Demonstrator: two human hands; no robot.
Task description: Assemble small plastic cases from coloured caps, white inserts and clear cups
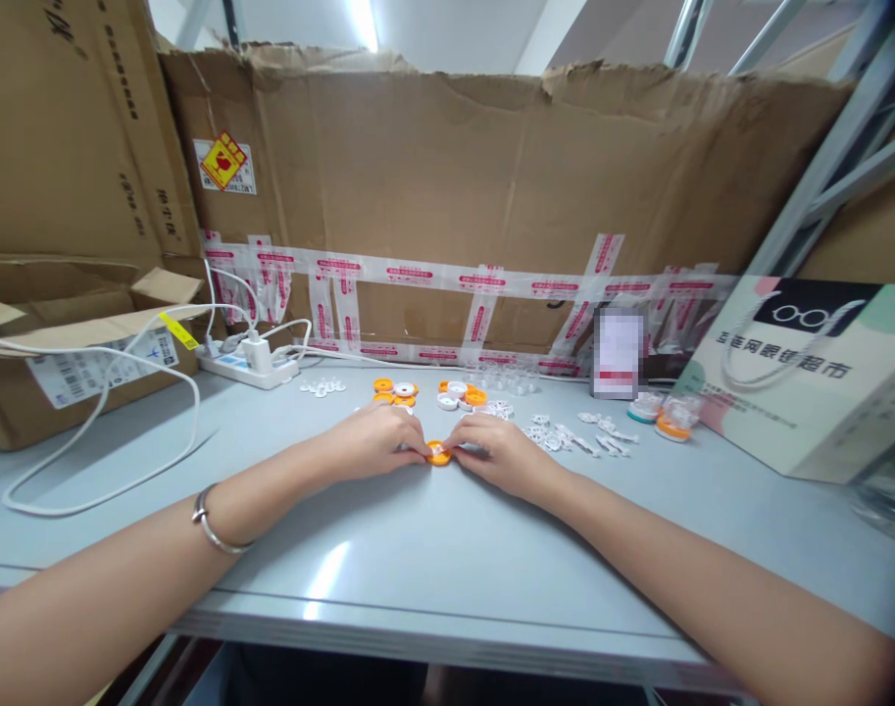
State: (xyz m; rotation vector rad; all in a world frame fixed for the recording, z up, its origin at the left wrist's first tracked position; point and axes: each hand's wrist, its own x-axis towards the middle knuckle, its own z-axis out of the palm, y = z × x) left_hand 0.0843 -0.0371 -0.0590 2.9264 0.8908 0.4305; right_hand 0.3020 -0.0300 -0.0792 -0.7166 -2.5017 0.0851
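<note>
In the middle of the grey table lies a small round orange plastic piece (438,459) with a little white part on top. My left hand (380,439) pinches at its left side, fingers closed. From the right, my right hand (495,451) meets the same piece, its thumb and fingertips closed on it; the exact contact is partly hidden by the fingers. Just behind my left hand sit several orange and white round pieces (383,385). Another group of white and orange round pieces (475,396) stands behind my right hand. Small white plastic parts (575,441) lie scattered to its right.
Clear plastic pieces (521,380) line the back. A phone (619,353) stands upright near two round containers (673,424). At the right is a paper bag (774,392); at the left, a power strip (245,365), a looping white cable (101,512) and an opened cardboard box (72,363).
</note>
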